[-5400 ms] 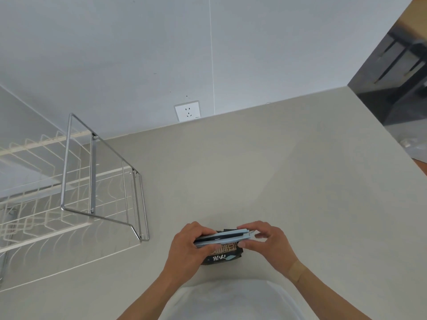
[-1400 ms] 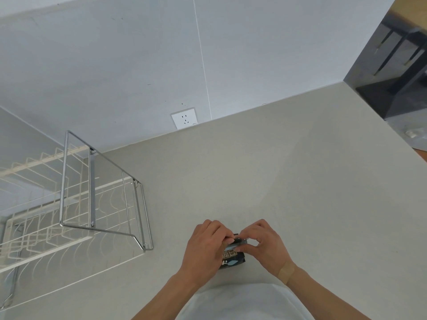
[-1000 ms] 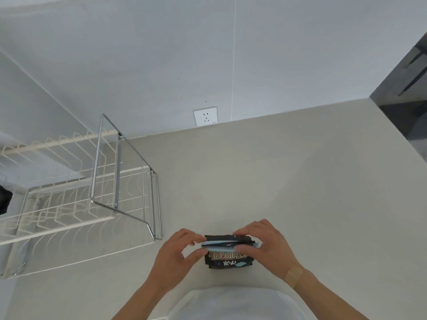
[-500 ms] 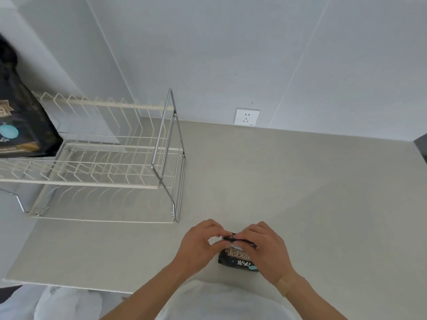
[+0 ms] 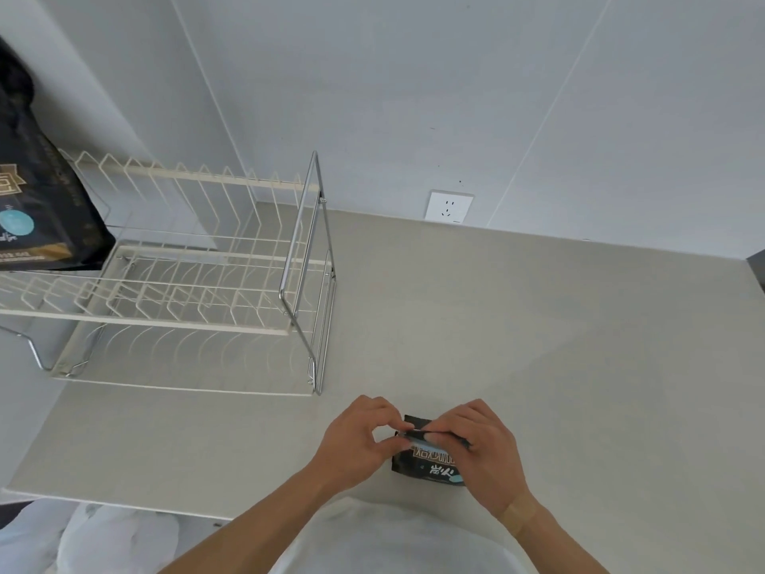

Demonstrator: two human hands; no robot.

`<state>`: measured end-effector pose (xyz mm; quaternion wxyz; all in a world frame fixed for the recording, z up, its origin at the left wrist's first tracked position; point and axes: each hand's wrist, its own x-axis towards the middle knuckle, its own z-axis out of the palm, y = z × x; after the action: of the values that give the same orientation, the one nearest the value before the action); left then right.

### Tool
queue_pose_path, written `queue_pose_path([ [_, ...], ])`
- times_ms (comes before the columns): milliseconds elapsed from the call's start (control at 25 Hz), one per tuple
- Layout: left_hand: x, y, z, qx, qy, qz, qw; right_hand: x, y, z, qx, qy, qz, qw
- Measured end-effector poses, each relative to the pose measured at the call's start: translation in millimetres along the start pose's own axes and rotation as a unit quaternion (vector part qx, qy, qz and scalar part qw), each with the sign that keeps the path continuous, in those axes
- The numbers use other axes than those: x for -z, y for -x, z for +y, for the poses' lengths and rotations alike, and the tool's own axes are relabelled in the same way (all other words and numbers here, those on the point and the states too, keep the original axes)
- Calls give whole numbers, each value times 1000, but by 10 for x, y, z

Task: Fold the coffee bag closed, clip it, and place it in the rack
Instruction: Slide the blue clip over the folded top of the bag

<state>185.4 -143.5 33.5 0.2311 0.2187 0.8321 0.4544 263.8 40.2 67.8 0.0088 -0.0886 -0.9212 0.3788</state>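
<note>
A small black coffee bag (image 5: 426, 468) with pale lettering stands on the grey counter near its front edge. A light blue clip (image 5: 414, 437) lies along its folded top, mostly hidden by fingers. My left hand (image 5: 360, 441) pinches the clip's left end. My right hand (image 5: 482, 447) covers the right part of the clip and the bag's top. The white wire rack (image 5: 178, 283) with a chrome end frame stands to the far left, well apart from the bag.
A large black coffee bag (image 5: 37, 192) stands at the rack's far left end. A wall socket (image 5: 449, 205) sits above the counter's back edge. The counter (image 5: 538, 345) stretches to the right; its front edge runs at lower left.
The view has swung left, so the rack and the large black bag now show. My hands have stayed on the small bag's top, closing in along the clip.
</note>
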Motion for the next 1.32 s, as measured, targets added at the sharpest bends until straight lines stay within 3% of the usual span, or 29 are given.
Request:
queue_pose_path([
  [280, 36, -25, -25, 19, -9, -18, 1000, 22, -33, -11, -12, 22, -19, 1000],
  [520, 42, 3, -68, 41, -21, -13, 999, 11, -61, -35, 46, 170, -44, 983],
  [880, 9, -81, -10, 62, 18, -13, 998, -21, -85, -25, 42, 139, 6, 989],
  [1320, 98, -153, 103, -13, -160, -93, 983, 4, 5, 119, 52, 128, -10, 990],
])
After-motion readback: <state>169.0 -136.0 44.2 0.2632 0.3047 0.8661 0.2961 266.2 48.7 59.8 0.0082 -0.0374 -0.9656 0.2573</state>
